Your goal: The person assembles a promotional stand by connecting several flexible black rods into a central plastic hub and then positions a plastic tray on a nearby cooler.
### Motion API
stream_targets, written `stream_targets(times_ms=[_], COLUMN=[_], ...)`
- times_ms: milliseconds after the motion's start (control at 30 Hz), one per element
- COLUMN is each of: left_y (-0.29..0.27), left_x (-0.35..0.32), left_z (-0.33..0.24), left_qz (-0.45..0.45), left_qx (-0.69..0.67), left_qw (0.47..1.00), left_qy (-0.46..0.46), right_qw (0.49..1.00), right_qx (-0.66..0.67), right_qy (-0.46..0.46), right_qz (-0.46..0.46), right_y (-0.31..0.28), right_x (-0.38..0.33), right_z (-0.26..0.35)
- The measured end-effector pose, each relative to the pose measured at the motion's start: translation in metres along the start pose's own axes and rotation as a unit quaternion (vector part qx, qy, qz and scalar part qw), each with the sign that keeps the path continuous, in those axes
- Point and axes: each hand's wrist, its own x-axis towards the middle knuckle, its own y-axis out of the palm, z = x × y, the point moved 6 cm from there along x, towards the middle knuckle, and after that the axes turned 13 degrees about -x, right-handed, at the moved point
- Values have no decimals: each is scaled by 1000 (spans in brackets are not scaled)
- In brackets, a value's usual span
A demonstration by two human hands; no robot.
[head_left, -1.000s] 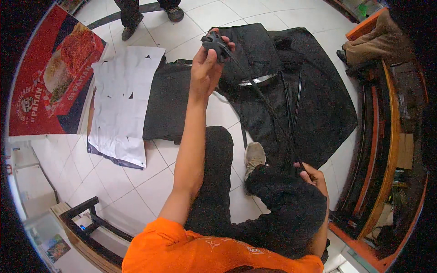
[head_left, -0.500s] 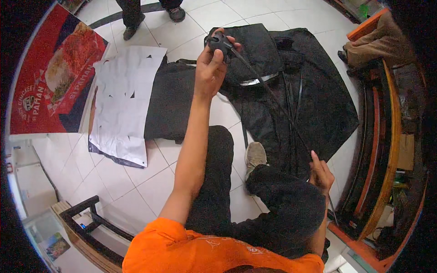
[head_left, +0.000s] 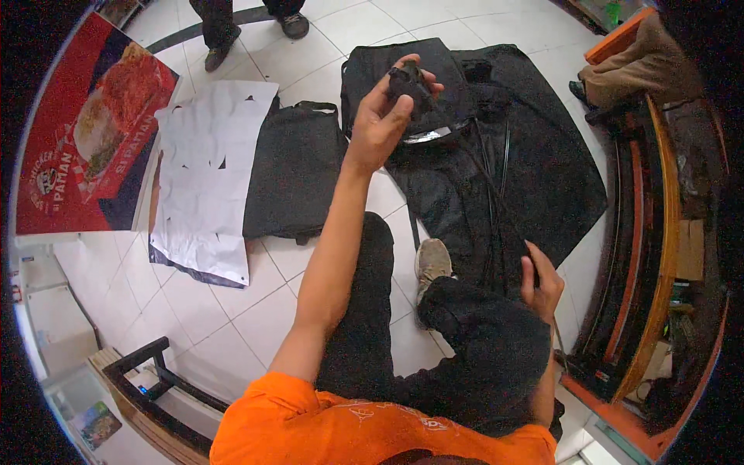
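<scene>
I sit on a white tiled floor with my legs in dark trousers stretched ahead. My left hand is raised and shut on a small black bundle at the top of a thin black cord. The cord slants down to the right to my right hand, which grips it beside my bent knee. Under the cord lies a large sheet of black fabric, spread on the floor past my shoe.
A flat black bag-like piece and a white sheet with cut-outs lie to the left, next to a red poster. Another person's feet stand at the top. Orange-edged wooden furniture runs along the right; a black frame sits lower left.
My left hand has shifted a little to the right with the bundle. My right hand has risen slightly from my knee along the cord.
</scene>
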Motion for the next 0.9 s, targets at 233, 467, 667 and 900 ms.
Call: stream_targets(times_ms=[233,467,667,900], left_y=[2,12,25,72], left_x=[-2,-1,-6,-5], left_z=[-2,7,2,1], left_qz=[7,-44,33,18], left_qx=[12,-52,-165,81], left_qw=[1000,997,975,995], left_qy=[-8,-47,-145,-54], right_qw=[960,988,998,977], right_qx=[214,127,36,12], right_qy=[93,49,-18,-18], right_qz=[157,71,-41,-212], right_y=[18,6,7,39], right_x=[1,32,80,125], right_z=[-20,-27,-38,-57])
